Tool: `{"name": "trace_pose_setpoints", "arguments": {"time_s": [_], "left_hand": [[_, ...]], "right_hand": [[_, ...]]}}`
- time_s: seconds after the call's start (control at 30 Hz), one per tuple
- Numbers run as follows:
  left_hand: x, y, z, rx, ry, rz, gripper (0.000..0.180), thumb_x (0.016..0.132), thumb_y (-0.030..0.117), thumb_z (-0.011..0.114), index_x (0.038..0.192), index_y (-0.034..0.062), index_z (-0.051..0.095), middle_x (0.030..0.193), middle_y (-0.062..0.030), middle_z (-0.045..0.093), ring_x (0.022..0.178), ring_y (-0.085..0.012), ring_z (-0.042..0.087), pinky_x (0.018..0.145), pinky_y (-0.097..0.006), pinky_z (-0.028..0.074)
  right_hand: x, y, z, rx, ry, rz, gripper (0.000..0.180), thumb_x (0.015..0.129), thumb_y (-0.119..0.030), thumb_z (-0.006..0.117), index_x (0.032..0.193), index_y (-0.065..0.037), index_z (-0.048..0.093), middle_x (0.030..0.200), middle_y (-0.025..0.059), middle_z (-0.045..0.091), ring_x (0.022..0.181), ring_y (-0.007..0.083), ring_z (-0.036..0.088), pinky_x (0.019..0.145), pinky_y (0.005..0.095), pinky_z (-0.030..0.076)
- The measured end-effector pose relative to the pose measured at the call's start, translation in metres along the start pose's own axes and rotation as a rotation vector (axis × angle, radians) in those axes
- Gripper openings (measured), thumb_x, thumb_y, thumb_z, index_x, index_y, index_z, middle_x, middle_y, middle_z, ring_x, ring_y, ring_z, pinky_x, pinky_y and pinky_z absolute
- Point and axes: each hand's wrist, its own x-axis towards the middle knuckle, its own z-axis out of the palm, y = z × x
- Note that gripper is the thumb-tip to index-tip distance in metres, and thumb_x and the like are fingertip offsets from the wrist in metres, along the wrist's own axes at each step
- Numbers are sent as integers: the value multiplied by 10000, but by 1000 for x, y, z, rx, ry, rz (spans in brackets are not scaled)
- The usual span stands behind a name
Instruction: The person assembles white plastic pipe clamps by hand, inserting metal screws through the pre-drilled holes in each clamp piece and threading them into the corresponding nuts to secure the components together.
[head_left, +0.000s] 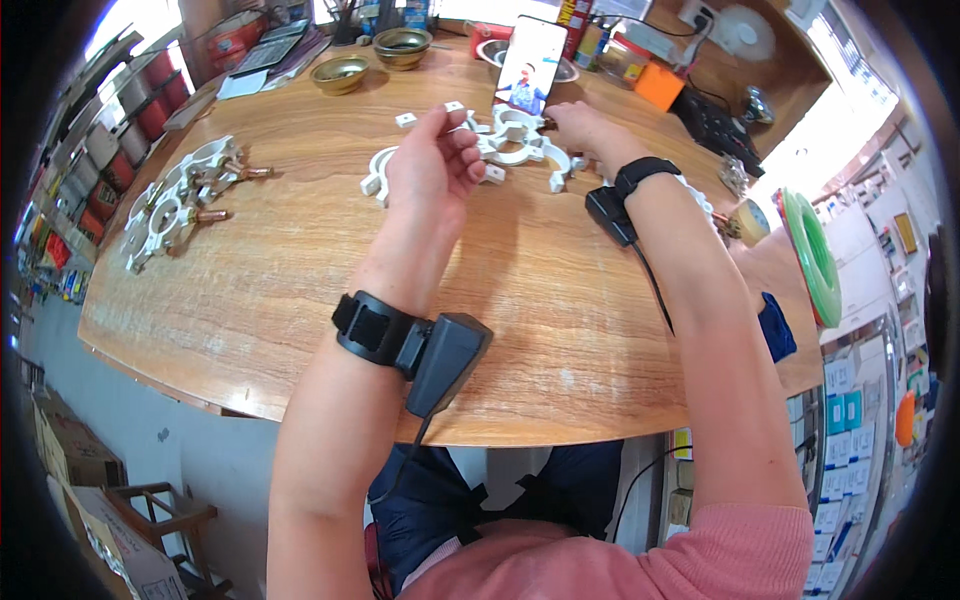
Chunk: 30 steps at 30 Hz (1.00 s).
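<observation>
My left hand (432, 165) hovers over several loose white plastic pipe-clamp halves (377, 176), palm turned to the right. Its fingers are loosely curled, apart from the thumb, with nothing visible in the palm. My right hand (592, 132) reaches beside a group of white clamp rings (516, 130), fingers bent together and partly hidden. A small copper-coloured piece (550, 124) shows at its fingertips; whether it is gripped is unclear. At the left lie several joined white clamps (165, 222) with copper-coloured bolts (212, 215).
A phone (528, 65) stands upright behind the clamps. Brass-coloured bowls (340, 75) sit at the far left. A tape roll (749, 222) and green ring-shaped coil (810, 255) are at the right, near a dark blue cloth (776, 328). Cables run from black devices (450, 362) strapped to both wrists.
</observation>
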Motion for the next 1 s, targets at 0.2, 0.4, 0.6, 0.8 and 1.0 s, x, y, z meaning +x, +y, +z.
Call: {"name": "trace_pose_setpoints", "arguments": {"time_s": [0.2, 0.4, 0.6, 0.8, 1.0], "left_hand": [[-3, 1, 2, 52, -42, -45, 169, 864, 202, 456, 854, 45, 518, 642, -9, 505, 568, -119, 485, 514, -236, 428], [-9, -9, 10, 203, -39, -50, 190, 858, 215, 475, 933, 47, 523, 740, -22, 542, 647, -108, 509, 575, -247, 451], [-21, -16, 18, 495, -233, -8, 309, 846, 311, 503, 1034, 67, 505, 952, -13, 546, 860, -116, 507, 656, -297, 459], [-30, -30, 28, 422, -450, -146, 339, 876, 362, 433, 998, 54, 503, 893, -92, 601, 746, -172, 588, 588, -255, 456], [-29, -39, 28, 404, -336, -183, 360, 885, 366, 405, 1033, 59, 521, 820, -78, 610, 669, -136, 577, 557, -230, 462]], "right_hand": [[-5, 15, -6, -276, 171, -178, 200, 693, -99, 588, 890, -65, 597, 954, 110, 579, 901, 267, 559, 725, 359, 477], [-73, 36, -17, -280, 521, -204, 123, 740, -154, 554, 823, -65, 572, 834, 93, 544, 821, 277, 550, 655, 379, 454], [-172, 2, -15, 47, 719, -226, 123, 739, -159, 565, 825, -72, 575, 800, 62, 536, 760, 255, 554, 611, 360, 454], [-208, -19, -7, 251, 873, -289, 157, 731, -178, 601, 843, -68, 592, 808, 44, 575, 650, 220, 566, 563, 290, 452], [-206, -3, 12, 938, 675, -214, 216, 741, -166, 641, 904, -30, 602, 723, 40, 598, 570, 83, 504, 534, 228, 410]]}}
